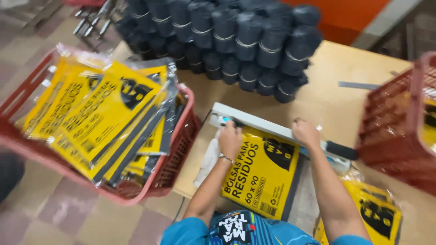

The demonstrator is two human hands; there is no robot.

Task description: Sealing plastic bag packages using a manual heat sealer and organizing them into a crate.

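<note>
A yellow and black packet of bags (pixel 263 174) lies flat on the wooden table (pixel 334 97), its top edge under the white arm of a heat sealer (pixel 268 127). My left hand (pixel 230 138) rests on the packet's upper left corner by the sealer. My right hand (pixel 305 132) presses down on the sealer arm near its black handle (pixel 341 150). Each hand lies flat with its fingers bent; neither wraps around anything.
A red basket (pixel 179 149) at the left holds several sealed yellow packets (pixel 102 113). Many rolled dark bags (pixel 236 41) are stacked at the back. Another red basket (pixel 399 122) stands at the right. One more yellow packet (pixel 377 215) lies at lower right.
</note>
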